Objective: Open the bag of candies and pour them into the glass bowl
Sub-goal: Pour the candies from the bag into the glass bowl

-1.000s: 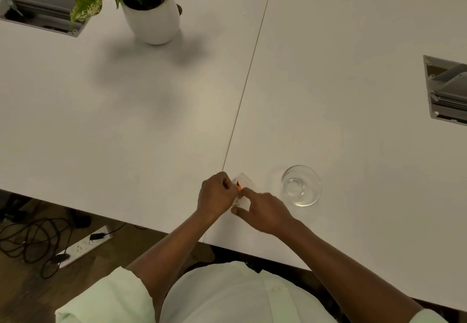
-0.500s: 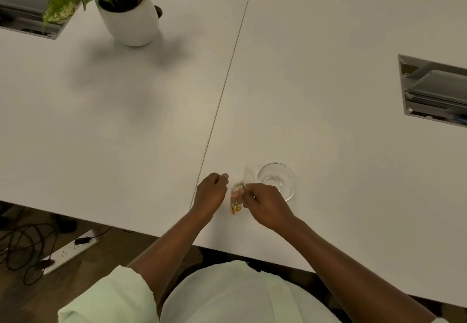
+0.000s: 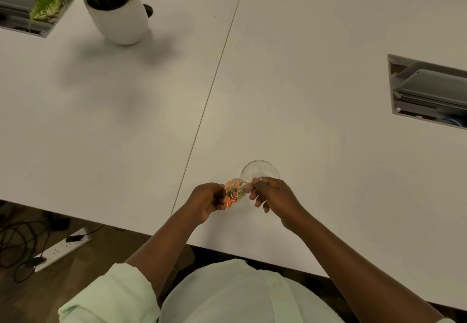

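A small clear bag of candies (image 3: 234, 191), orange and yellow inside, hangs just above the white table (image 3: 316, 95) near its front edge. My left hand (image 3: 206, 200) grips the bag's left end and my right hand (image 3: 271, 193) pinches its right end. The empty glass bowl (image 3: 260, 169) stands on the table right behind the bag, touching the view of my right knuckles. Whether the bag's top is open is too small to tell.
A potted plant in a white pot (image 3: 118, 17) stands at the back left. Cable hatches are cut into the table at the far left (image 3: 22, 22) and the right (image 3: 429, 90). A power strip with cables (image 3: 60, 248) lies on the floor below the table edge.
The bag has gone from lying on the table to being lifted and held between both hands. My left hand closed on its left end; the view shifted right.
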Available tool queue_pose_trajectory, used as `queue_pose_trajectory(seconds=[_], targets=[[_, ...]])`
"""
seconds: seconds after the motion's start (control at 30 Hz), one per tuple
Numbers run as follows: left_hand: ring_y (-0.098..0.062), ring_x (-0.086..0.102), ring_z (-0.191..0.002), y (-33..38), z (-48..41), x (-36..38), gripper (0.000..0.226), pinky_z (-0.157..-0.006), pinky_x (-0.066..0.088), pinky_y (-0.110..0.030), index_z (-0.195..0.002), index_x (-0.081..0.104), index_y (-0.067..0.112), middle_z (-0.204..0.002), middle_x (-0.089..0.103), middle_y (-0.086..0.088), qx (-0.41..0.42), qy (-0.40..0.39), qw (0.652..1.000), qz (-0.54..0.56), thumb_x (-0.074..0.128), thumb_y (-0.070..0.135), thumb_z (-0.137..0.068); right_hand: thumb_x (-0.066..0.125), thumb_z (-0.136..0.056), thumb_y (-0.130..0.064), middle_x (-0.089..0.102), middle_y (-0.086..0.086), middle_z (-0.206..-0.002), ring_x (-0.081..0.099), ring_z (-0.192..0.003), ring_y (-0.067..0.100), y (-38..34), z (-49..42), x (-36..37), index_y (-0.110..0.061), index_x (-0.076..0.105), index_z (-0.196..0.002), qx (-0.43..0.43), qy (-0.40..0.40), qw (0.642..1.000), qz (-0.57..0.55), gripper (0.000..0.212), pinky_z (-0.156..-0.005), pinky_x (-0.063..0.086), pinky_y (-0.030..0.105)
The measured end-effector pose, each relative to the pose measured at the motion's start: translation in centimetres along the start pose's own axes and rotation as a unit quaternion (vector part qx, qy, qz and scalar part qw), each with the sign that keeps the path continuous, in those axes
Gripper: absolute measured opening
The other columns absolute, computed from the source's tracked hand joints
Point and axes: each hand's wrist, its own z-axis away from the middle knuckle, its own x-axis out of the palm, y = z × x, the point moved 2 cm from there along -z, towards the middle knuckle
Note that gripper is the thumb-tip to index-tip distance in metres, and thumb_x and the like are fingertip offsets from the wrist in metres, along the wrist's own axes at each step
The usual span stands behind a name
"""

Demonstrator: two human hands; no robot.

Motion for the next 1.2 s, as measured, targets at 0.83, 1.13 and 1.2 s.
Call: queue_pose_trajectory(seconds=[0.83, 1.13, 1.2], targets=[[-0.021, 0.061, -0.058, 0.0, -0.1, 2.1, 0.016, -0.054, 0.056, -0.032, -0.088, 0.071, 0.002, -0.074, 0.068, -0.014, 0.121, 0.152, 0.979, -0.069, 0.056, 0.002, -0.094, 0.051, -0.103, -0.025, 0.070, 0.003, -0.073, 0.058, -0.057, 0.013, 2.7, -2.4, -2.8, -0.006, 0.072, -0.096, 0.028, 0.018, 0.999, 0.004, 0.029, -0.048, 0.040, 0.023], [-0.020, 0.062, -0.061, 0.4, 0.0, 2.0, 0.015, -0.058, 0.056, -0.035, -0.092, 0.070, 0.004, -0.078, 0.068, -0.011, 0.147, 0.171, 0.967, -0.120, 0.054, 0.004, -0.093, 0.049, -0.102, -0.020, 0.069, 0.003, -0.075, 0.058, -0.056, 0.012, 3.1, -2.7, -2.9, -0.010, 0.070, -0.090, 0.031, -0.004, 0.999, 0.004, 0.026, -0.047, 0.040, 0.022], [-0.020, 0.062, -0.063, 0.4, 0.1, 2.1, 0.016, -0.060, 0.055, -0.035, -0.094, 0.069, 0.004, -0.079, 0.068, -0.011, 0.157, 0.172, 0.965, -0.124, 0.054, 0.005, -0.094, 0.048, -0.103, -0.019, 0.069, 0.003, -0.075, 0.058, -0.056, 0.012, 3.1, -2.8, -2.9, -0.007, 0.070, -0.095, 0.032, -0.007, 0.999, 0.004, 0.026, -0.047, 0.040, 0.022]])
